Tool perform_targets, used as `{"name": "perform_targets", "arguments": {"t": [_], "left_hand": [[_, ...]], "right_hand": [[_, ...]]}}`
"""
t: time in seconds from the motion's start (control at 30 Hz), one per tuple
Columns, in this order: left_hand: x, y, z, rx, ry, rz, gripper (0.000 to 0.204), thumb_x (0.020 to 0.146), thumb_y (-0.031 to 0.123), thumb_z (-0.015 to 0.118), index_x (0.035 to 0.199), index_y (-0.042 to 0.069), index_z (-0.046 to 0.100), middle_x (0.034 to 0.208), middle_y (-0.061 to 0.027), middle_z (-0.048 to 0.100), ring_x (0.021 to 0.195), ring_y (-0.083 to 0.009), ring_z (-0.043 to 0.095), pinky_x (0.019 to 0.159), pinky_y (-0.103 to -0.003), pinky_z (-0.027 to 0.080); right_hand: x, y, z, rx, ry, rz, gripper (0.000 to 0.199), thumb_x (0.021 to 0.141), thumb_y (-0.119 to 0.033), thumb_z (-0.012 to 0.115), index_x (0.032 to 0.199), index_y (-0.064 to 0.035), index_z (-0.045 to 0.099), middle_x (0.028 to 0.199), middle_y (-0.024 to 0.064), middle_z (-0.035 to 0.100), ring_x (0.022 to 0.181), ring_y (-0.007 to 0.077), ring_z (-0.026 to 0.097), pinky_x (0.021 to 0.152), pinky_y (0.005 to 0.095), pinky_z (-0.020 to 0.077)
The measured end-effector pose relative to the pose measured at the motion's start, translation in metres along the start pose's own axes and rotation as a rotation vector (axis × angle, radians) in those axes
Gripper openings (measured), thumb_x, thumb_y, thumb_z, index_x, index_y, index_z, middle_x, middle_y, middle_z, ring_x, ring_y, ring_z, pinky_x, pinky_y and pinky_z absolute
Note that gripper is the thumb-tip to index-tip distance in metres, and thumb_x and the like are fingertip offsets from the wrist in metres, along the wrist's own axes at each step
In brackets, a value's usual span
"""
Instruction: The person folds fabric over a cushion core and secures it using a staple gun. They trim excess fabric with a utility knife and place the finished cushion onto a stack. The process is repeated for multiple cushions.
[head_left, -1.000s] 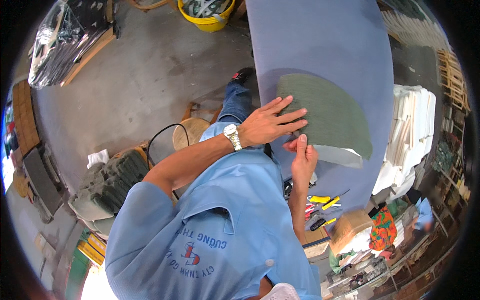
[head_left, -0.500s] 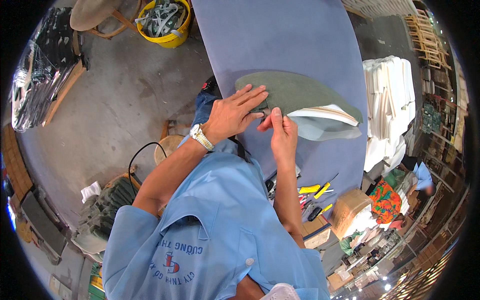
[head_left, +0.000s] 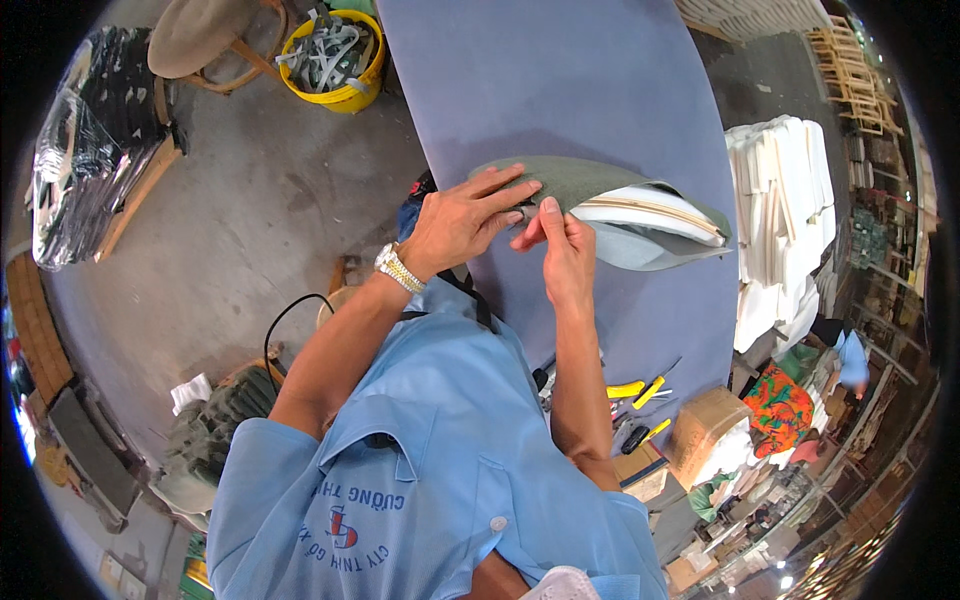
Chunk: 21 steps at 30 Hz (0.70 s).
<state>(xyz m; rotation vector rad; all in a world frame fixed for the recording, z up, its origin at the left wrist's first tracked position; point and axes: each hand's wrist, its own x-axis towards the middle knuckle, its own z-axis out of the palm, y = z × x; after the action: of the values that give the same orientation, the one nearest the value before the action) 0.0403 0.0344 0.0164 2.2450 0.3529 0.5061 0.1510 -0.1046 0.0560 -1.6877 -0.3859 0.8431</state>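
A green fabric cushion cover (head_left: 560, 172) stands tilted on the table, partly pulled round a white pad with a thin wood-coloured layered edge (head_left: 660, 208). Its grey underside hangs loose below the gap at the right. My left hand (head_left: 460, 222), with a watch on the wrist, grips the cover's left end, fingers laid over the top and thumb at the near edge. Right beside it, my right hand (head_left: 562, 250) pinches the cover's edge between thumb and forefinger. A small dark piece shows between the two hands; its kind is unclear.
The blue-grey table (head_left: 560, 80) also bears yellow-handled tools (head_left: 640, 390) near my right forearm. Stacked white pads (head_left: 775, 220) and a cardboard box (head_left: 708, 430) stand right. On the left are a yellow bucket of scraps (head_left: 350, 98) and a round-seated chair (head_left: 195, 35). Another person (head_left: 852, 360) is far right.
The gap in the cover looks wider, baring more of the white pad and its edge. The cushion has tipped a little; both hands keep their hold at nearly the same place.
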Motion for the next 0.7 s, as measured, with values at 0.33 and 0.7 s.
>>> {"name": "perform_targets", "arguments": {"t": [0.33, 0.7], "left_hand": [[0.012, 0.006, -0.009, -0.139, -0.056, -0.252, 0.044, 0.095, 0.021, 0.072, 0.139, 0.021, 0.066, 0.137, -0.0063, 0.069, 0.092, -0.0221, 0.075, 0.075, -0.032, 0.059], [0.028, -0.022, -0.007, -0.672, -0.026, -0.449, 0.056, 0.101, 0.033, 0.07, 0.146, 0.003, 0.056, 0.101, -0.0114, 0.073, 0.079, -0.0135, 0.067, 0.075, -0.029, 0.055]], "right_hand": [[0.007, 0.013, 0.015, -0.196, 0.134, -0.081, 0.053, 0.109, -0.038, 0.052, 0.075, -0.0003, 0.065, 0.069, 0.0094, 0.069, 0.067, 0.0164, 0.065, 0.066, 0.0324, 0.0504], [0.04, 0.038, 0.04, -0.122, 0.13, -0.306, 0.04, 0.108, -0.029, 0.054, 0.084, -0.0007, 0.067, 0.077, 0.0128, 0.071, 0.071, 0.0288, 0.067, 0.07, 0.0398, 0.0505]]}}
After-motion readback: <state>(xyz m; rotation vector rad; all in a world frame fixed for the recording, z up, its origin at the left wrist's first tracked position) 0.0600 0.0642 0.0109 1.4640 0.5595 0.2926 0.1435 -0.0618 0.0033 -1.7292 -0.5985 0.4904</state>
